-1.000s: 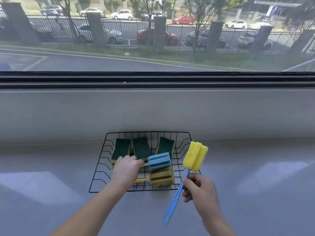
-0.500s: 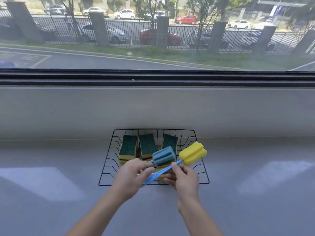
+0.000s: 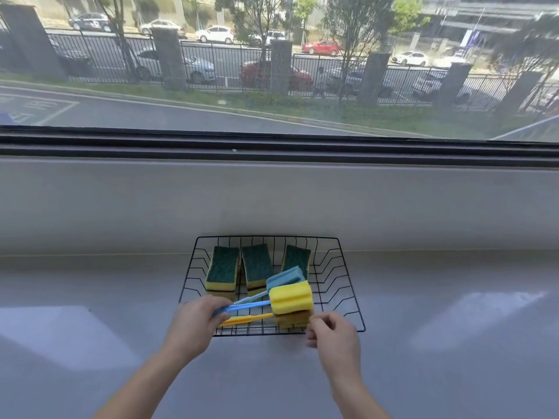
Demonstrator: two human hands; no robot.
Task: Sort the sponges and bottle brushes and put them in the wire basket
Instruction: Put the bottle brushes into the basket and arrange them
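A black wire basket [image 3: 348, 285] sits on the grey counter against the wall. Three green-and-yellow sponges [image 3: 222, 272] stand in a row at its back. Three bottle brushes lie across its front: one with a blue foam head [image 3: 286, 279], one with a yellow foam head and blue handle [image 3: 290, 298], and a darker yellow one with an orange handle [image 3: 292, 319] underneath. My left hand [image 3: 196, 323] grips the handle ends of the brushes at the basket's front left. My right hand [image 3: 332, 335] hovers at the front right rim, fingers loosely curled, holding nothing.
The grey counter [image 3: 453, 343] stretches wide on both sides of the basket. A low grey wall [image 3: 302, 201] rises right behind it, under a large window onto a street.
My right hand has passed the yellow-headed brush into the basket and let go, drawing back to the right. The brush now lies flat with my left hand on its handle.
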